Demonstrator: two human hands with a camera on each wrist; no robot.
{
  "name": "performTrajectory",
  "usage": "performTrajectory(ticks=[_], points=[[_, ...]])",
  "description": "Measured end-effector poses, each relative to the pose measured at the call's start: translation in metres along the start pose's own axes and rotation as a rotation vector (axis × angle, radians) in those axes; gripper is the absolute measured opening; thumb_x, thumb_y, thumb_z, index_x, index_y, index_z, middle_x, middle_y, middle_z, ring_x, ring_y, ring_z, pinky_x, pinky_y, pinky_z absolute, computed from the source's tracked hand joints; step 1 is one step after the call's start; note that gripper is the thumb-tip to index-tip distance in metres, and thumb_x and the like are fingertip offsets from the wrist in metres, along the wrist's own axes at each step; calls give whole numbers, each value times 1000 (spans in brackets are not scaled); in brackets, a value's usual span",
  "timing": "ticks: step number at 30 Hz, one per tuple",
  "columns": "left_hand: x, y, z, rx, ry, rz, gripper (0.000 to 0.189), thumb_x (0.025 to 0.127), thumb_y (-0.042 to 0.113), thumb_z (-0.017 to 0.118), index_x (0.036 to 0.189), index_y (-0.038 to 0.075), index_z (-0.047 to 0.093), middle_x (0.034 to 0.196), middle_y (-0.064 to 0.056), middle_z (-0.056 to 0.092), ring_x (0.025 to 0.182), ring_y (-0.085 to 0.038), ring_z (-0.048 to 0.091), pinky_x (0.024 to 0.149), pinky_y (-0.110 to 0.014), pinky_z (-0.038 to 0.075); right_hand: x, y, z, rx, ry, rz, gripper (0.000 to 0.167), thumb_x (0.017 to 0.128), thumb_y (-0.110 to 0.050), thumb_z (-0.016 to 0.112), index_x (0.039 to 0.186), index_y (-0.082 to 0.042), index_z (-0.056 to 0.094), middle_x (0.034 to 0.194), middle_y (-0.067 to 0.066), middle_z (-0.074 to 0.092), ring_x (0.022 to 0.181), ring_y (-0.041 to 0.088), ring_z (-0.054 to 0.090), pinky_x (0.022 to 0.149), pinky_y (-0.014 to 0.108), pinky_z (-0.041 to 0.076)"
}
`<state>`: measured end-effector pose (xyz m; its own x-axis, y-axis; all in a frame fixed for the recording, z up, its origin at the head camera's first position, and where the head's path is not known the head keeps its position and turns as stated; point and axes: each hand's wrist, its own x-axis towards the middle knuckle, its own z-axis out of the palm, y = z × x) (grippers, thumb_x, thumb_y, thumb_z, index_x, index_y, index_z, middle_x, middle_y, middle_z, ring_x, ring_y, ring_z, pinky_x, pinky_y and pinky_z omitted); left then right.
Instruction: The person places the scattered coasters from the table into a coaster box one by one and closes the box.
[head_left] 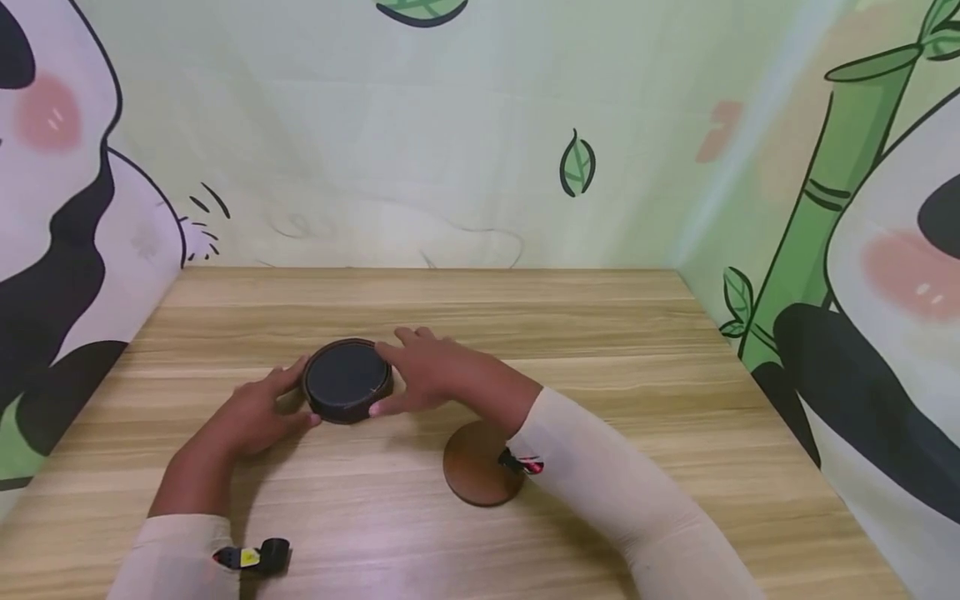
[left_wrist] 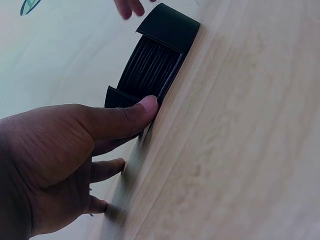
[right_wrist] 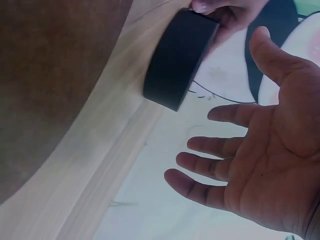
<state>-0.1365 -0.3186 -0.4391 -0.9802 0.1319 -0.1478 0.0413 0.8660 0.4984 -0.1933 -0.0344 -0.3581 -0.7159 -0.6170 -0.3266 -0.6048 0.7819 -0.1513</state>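
Note:
A round black coaster holder stands on the wooden table, a stack of dark coasters showing through the gap in its side wall in the left wrist view. My left hand holds its left side, thumb at the low front edge and a finger round the back. On the other side is my right hand, its fingers spread. The right wrist view shows that palm facing the holder, fingers apart from it and nothing in them. A round brown coaster lies flat under my right forearm, partly covered by it.
The wooden table meets a pale wall at its back edge. Printed pandas and bamboo cover the side walls. Small wrist cameras sit on both sleeves, the right one over the brown coaster.

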Motion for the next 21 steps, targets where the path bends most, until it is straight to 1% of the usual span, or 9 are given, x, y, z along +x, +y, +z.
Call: performTrajectory(ticks=[2, 6, 9, 12, 16, 21], points=[[0, 0, 0, -6, 1, 2, 102, 97, 44, 82, 175, 14, 23, 168, -45, 28, 151, -76, 27, 118, -88, 29, -10, 5, 0, 15, -14, 1, 100, 97, -73, 69, 176, -28, 25, 185, 10, 19, 172, 37, 19, 134, 64, 31], [2, 0, 1, -12, 2, 6, 103, 97, 44, 82, 175, 15, 22, 169, -44, 28, 152, -76, 26, 119, -88, 26, -29, 13, 5, 20, -43, -6, 98, 99, -69, 70, 175, -28, 26, 185, 10, 20, 172, 37, 20, 135, 62, 31], [2, -1, 1, -8, 0, 1, 104, 97, 44, 82, 175, 15, 22, 169, -44, 28, 151, -76, 25, 118, -88, 27, -41, 21, 10, 32, -64, -8, 95, 100, -66, 70, 175, -27, 27, 184, 11, 21, 171, 37, 21, 134, 63, 31], [3, -2, 1, -6, -5, -7, 104, 97, 45, 82, 175, 16, 21, 169, -44, 27, 151, -78, 24, 117, -89, 26, -53, 30, 15, 67, -83, 0, 94, 100, -65, 70, 175, -28, 27, 185, 10, 19, 172, 37, 19, 134, 63, 31], [3, -2, 2, -19, -14, -11, 105, 96, 47, 82, 175, 17, 20, 170, -44, 25, 151, -78, 21, 117, -90, 25, -69, 43, 17, 117, -93, 2, 93, 100, -61, 73, 174, -28, 30, 184, 10, 21, 172, 37, 20, 134, 61, 32], [5, -2, 2, -24, -14, -7, 105, 97, 47, 81, 176, 17, 19, 171, -43, 24, 151, -78, 20, 117, -90, 24, -88, 57, 19, 155, -93, -33, 90, 100, -57, 75, 173, -24, 34, 182, 14, 26, 169, 38, 26, 134, 57, 35]])
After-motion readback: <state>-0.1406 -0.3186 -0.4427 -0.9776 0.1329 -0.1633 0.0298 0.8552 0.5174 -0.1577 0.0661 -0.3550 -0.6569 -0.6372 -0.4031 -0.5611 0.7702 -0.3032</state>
